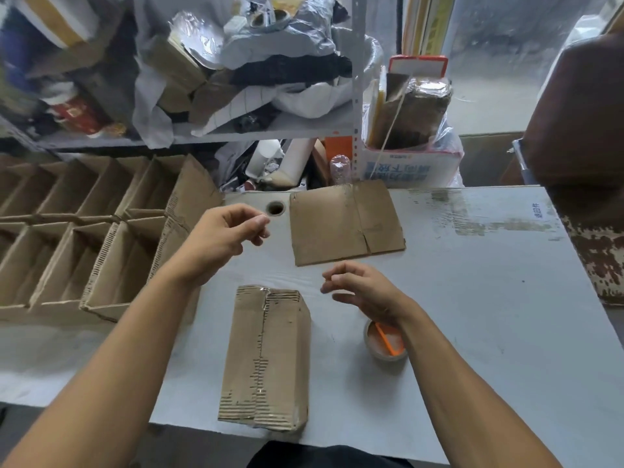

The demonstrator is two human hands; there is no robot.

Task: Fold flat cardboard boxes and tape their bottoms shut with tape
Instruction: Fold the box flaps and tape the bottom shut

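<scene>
Right now my left hand is hovering above the counter with its grip loosely curled and grasping nothing I can make out; thumb and forefinger are nearly meeting, but any strand of tape between them is too fine to tell. My right hand is hanging just above the tape roll, fingers relaxed, also holding nothing. Between my forearms the folded box is lying bottom up, its flaps closed and a glossy strip running along the seam, so I am judging this one as taped. Beyond my hands a flat cardboard box is waiting near the far edge. To my left, finished boxes are standing in rows. Next, I am thinking, the taped box is going left, then the flat one needs opening.
</scene>
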